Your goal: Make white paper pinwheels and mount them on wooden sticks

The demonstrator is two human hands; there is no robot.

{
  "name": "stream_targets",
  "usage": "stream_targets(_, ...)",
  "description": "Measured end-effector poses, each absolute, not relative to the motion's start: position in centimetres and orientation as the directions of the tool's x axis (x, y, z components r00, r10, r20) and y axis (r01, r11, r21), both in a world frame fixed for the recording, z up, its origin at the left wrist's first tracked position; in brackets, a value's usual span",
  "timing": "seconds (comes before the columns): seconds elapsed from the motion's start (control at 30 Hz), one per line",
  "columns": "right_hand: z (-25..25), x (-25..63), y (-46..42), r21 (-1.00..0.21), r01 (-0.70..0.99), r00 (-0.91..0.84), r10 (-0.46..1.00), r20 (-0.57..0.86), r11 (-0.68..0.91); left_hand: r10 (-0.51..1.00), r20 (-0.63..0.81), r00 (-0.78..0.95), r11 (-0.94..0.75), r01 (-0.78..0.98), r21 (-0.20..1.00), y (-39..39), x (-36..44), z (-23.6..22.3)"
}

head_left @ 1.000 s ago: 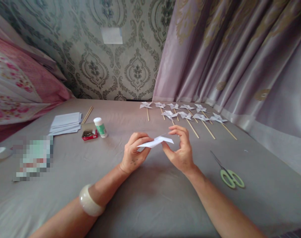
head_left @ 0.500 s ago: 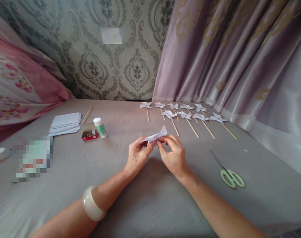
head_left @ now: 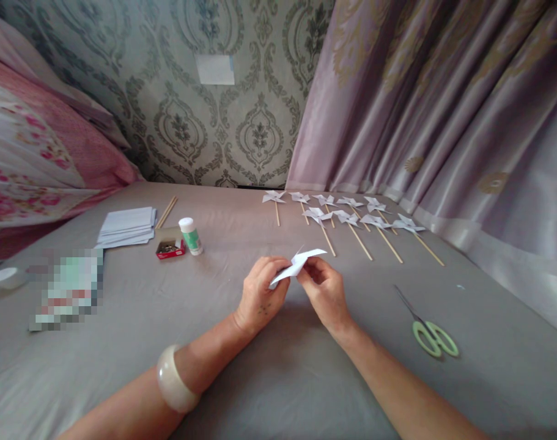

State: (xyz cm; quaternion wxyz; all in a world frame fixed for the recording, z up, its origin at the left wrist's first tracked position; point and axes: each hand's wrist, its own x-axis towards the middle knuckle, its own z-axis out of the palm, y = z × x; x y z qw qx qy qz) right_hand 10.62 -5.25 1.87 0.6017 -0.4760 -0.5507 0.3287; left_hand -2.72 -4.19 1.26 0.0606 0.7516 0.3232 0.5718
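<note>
A white folded paper pinwheel (head_left: 298,264) is held above the cloth between my two hands. My left hand (head_left: 263,294) pinches its left blade between thumb and fingers. My right hand (head_left: 324,292) has thumb and fingertips closed on the pinwheel near its middle, from the right and below. The fingertips are partly hidden by the paper. No stick shows on this pinwheel. Beyond my hands lie several finished pinwheels (head_left: 346,218) on wooden sticks, in two rows.
On the left are a paper stack (head_left: 128,227), wooden sticks (head_left: 167,212), a red box of small metal pieces (head_left: 170,249) and a glue stick (head_left: 191,237). Green-handled scissors (head_left: 428,330) lie right. A white roll (head_left: 7,278) and a blurred packet (head_left: 70,287) sit far left.
The pinwheel has been turned and tilted in my hands, so its folded face shows more. My fingers have shifted on it. The view has moved slightly left.
</note>
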Motion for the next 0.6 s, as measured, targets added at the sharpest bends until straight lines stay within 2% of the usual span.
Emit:
stream_targets(0.1,1.83,10.5,-5.01,-0.967,-0.071,0.172,0.958,0.231,0.246,0.494,0.851,0.18,-0.81,0.451,0.375,-4.22,-2.91,1.21)
stream_targets(0.23,1.83,10.48,-4.85,-0.958,-0.223,0.142,0.978,0.15,0.179,0.429,0.874,0.228,-0.842,0.452,0.295,-4.16,-3.1,1.08)
stream_targets(0.43,1.48,10.51,-4.89,-0.955,-0.277,0.092,0.992,0.083,0.106,0.383,0.887,0.257,-0.87,0.424,0.253,-3.94,-3.26,0.91)
stream_targets(0.6,1.57,10.52,-5.08,-0.953,-0.275,0.096,0.99,0.104,0.126,0.372,0.89,0.262,-0.873,0.424,0.24,-3.79,-3.37,0.84)
